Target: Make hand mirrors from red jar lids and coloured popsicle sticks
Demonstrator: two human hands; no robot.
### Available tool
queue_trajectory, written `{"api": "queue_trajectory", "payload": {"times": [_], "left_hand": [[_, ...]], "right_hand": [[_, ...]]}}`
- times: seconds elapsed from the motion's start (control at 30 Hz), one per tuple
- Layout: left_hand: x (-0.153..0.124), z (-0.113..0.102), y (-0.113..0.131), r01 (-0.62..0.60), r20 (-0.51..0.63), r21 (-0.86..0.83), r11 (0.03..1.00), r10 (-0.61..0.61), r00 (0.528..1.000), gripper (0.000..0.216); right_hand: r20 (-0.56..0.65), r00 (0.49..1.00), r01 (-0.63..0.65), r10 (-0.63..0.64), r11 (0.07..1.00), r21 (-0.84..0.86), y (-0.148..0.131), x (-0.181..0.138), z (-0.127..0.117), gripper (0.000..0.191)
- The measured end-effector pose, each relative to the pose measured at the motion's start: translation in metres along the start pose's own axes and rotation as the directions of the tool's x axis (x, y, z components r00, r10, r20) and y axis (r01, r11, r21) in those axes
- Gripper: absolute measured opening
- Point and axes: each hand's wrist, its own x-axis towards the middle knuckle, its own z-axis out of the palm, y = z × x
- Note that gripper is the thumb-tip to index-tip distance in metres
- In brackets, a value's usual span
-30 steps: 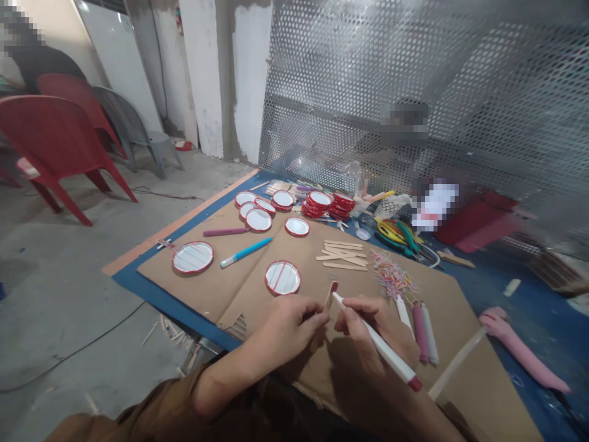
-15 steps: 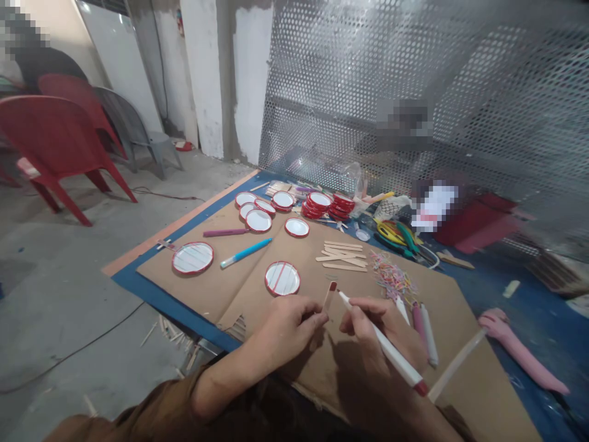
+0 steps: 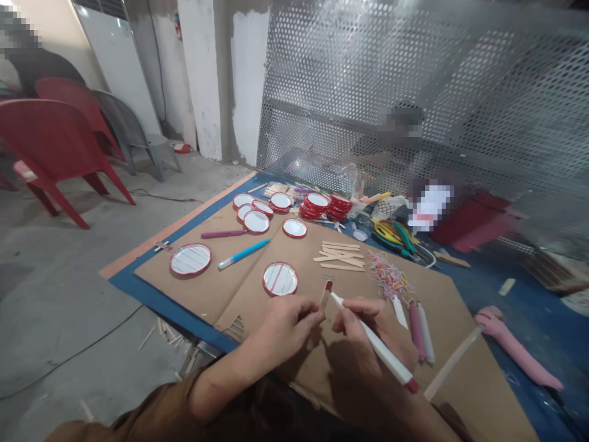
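My left hand (image 3: 288,322) pinches a wooden craft stick (image 3: 324,297) whose upper tip is coloured red. My right hand (image 3: 375,328) grips a white marker with a red end cap (image 3: 373,342), its tip touching the stick just below the red part. Both hands hover over a sheet of brown cardboard (image 3: 257,288) near its front edge. A red-rimmed round lid (image 3: 280,278) with stripes lies just beyond my left hand. Loose plain sticks (image 3: 340,255) lie further back.
Several more red-rimmed lids (image 3: 285,209) lie and stack at the back. A blue pen (image 3: 243,253), a purple pen (image 3: 224,233), capped markers (image 3: 416,325), coloured scraps (image 3: 390,276), scissors (image 3: 396,233) and a pink object (image 3: 518,348) surround the work. Red chairs (image 3: 50,147) stand left; perforated metal (image 3: 414,92) behind.
The marker tip has shifted slightly along the stick between frames; both hands stay in nearly the same place. The view has drifted a little.
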Motion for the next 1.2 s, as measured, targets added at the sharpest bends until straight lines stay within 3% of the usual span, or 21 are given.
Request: {"api": "queue_trajectory", "payload": {"times": [0.17,0.47,0.77,0.97,1.2], "left_hand": [[0.0,0.001,-0.001,-0.012,-0.008,-0.003,1.0,0.012,1.0,0.026],[0.0,0.0,0.0,0.016,-0.004,0.005,1.0,-0.016,1.0,0.027],[0.001,0.0,-0.001,0.001,-0.012,0.013,1.0,-0.001,1.0,0.027],[0.001,0.0,-0.002,0.001,-0.023,0.019,1.0,-0.001,1.0,0.026],[0.001,0.0,-0.001,-0.004,-0.011,0.01,1.0,0.004,1.0,0.025]], "right_hand": [[0.055,0.998,-0.012,0.01,1.0,0.024,0.007,-0.002,0.003,0.015],[-0.064,0.996,-0.055,0.057,0.998,0.033,-0.006,0.005,-0.004,0.017],[-0.032,0.998,-0.063,0.063,0.998,-0.007,0.002,-0.002,0.002,0.018],[-0.1,0.994,-0.037,0.038,0.999,0.011,-0.002,0.002,-0.002,0.015],[-0.027,0.999,-0.023,0.024,1.0,0.018,0.011,-0.005,0.004,0.014]]}}
